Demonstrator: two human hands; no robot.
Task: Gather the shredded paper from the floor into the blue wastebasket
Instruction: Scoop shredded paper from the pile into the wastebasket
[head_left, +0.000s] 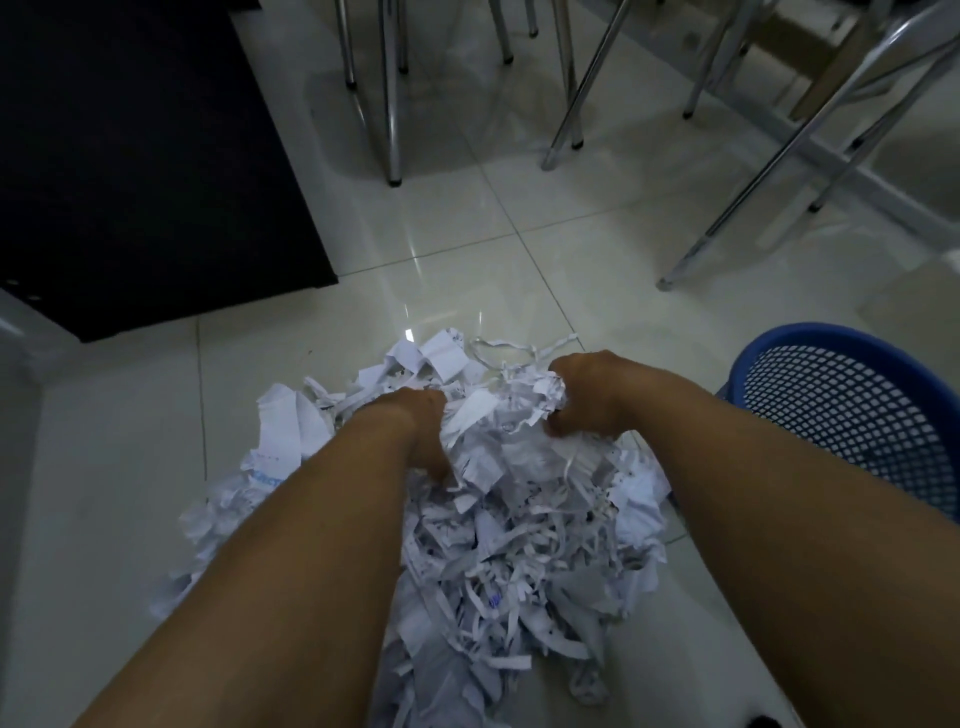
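Note:
A big heap of shredded white paper (519, 530) lies on the pale tiled floor in front of me. Both hands are dug into its far top part. My left hand (421, 431) curls down into the strips, fingertips buried. My right hand (587, 395) grips a bunch of crumpled paper at the heap's upper right. Between the two hands a clump of paper is bunched up. The blue mesh wastebasket (852, 410) stands to the right of the heap, beyond my right forearm, its opening facing me.
A black cabinet (140, 156) fills the upper left, its base close to the heap's far left. Several chrome chair legs (392, 104) stand on the tiles at the back and at the right. Bare tiles lie between the heap and the chairs.

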